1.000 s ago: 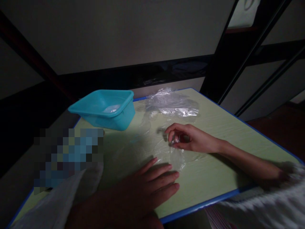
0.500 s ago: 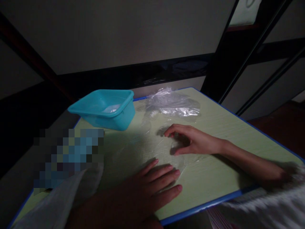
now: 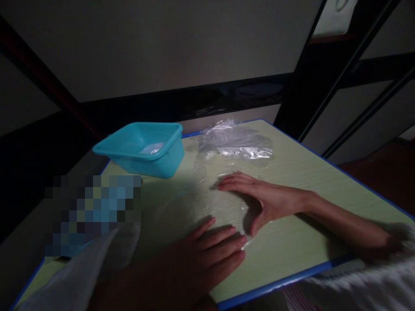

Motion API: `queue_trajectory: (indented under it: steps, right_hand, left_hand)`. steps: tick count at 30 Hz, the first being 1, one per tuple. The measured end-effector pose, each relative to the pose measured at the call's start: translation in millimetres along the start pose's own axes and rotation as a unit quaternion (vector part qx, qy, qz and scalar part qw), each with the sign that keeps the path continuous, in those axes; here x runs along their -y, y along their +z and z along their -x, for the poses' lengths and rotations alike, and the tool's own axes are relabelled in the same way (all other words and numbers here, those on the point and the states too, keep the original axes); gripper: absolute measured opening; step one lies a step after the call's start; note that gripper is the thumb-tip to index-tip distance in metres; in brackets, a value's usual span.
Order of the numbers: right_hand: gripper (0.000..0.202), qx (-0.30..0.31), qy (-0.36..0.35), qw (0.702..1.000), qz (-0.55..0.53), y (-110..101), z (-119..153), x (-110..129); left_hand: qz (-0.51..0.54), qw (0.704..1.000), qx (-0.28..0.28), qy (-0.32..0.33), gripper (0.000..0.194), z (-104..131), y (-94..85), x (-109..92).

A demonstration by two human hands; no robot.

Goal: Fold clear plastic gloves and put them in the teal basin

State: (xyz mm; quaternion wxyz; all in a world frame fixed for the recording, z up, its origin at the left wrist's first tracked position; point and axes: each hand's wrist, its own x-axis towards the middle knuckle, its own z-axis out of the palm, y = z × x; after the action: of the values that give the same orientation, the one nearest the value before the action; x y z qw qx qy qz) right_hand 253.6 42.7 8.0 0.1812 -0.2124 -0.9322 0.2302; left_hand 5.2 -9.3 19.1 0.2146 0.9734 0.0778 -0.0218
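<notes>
A thin clear plastic sheet or bag lies flat on the table, its outline hard to make out. My left hand rests palm down near the front edge, fingers spread over the clear plastic. Farther right, my right hand has its thumb stretched well away from its extended fingers, the fingertips touching or just above the plastic; nothing shows in its grasp. Beyond both hands sits a crumpled heap of clear plastic, shiny along its near side.
A turquoise plastic basin with something whitish inside stands at the back left of the pale table, which has a blue edge. A pixelated bluish object lies at the left. Cabinet panels rise close behind.
My right hand has opened wider: its fingers have straightened and its thumb has swung toward me, near my left fingertips. My left hand has barely shifted.
</notes>
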Motion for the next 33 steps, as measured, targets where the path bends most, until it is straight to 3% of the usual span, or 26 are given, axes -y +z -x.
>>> queue_trajectory:
  steps: [4, 8, 11, 15, 19, 21, 26, 28, 30, 33]
  right_hand:
    - [0.069, -0.052, 0.062, 0.996, 0.028, -5, 4, -8]
    - [0.07, -0.056, 0.082, 0.994, 0.049, -6, 6, -14]
    - [0.06, -0.072, 0.1, 0.991, 0.048, -7, 5, -12]
    - [0.041, -0.078, 0.126, 0.988, 0.05, -9, 5, -8]
    - [0.037, -0.075, 0.137, 0.986, 0.063, -9, 4, -9]
    - [0.037, -0.072, 0.136, 0.985, 0.073, -8, 4, -10]
    - [0.037, -0.079, 0.138, 0.984, 0.081, -11, 5, -9]
    - [0.034, -0.092, 0.135, 0.985, 0.064, -14, 3, -6]
    - [0.03, -0.109, 0.131, 0.985, 0.036, -17, -3, -3]
    - [0.027, -0.119, 0.135, 0.984, 0.004, -19, -21, -1]
  left_hand:
    - [-0.005, 1.0, -0.026, 0.005, 0.055, 2, 0.7, 1]
    - [-0.023, 0.996, -0.078, 0.023, 0.054, 6, 2.1, 3]
    - [-0.03, 0.994, -0.106, 0.016, 0.052, 8, 1.2, 4]
    - [-0.004, 0.993, -0.113, -0.014, 0.052, 5, 1.3, 1]
    - [0.032, 0.992, -0.121, -0.019, 0.038, 0, 6.9, -10]
    - [0.038, 0.984, -0.162, -0.061, 0.034, -1, 9.4, -14]
    - [0.017, 0.971, -0.177, -0.163, 0.05, 2, 12.3, -9]
    - [0.059, 0.953, -0.204, -0.216, 0.049, 3, 12.6, -2]
    - [0.114, 0.914, -0.286, -0.263, 0.043, 3, 11.2, 8]
    - [0.242, 0.805, -0.443, -0.311, 0.033, 2, 6.5, 27]
